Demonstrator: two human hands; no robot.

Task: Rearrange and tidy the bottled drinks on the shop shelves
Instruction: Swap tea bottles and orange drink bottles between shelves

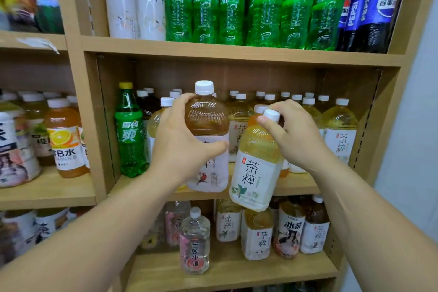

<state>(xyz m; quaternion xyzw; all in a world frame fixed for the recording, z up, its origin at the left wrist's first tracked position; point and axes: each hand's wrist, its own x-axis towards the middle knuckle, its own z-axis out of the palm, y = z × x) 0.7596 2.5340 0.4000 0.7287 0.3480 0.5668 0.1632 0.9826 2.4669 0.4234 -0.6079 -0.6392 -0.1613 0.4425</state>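
My left hand (182,140) grips a brown tea bottle (208,123) with a white cap and a white label bearing a red bird, held upright at the front of the middle shelf (298,186). My right hand (296,135) holds a yellow tea bottle (257,168) by its neck, just under the white cap; it hangs tilted, bottom to the left, in front of the shelf edge. Behind both stand rows of yellow tea bottles (340,130) with white caps.
A small green Sprite bottle (130,135) stands at the middle shelf's left end. Large green bottles (265,5), white tea bottles and Pepsi bottles (379,7) fill the top shelf. The lower shelf (237,272) holds mixed tea bottles and a clear pink-labelled bottle (194,242). Orange drinks (65,140) sit in the left bay.
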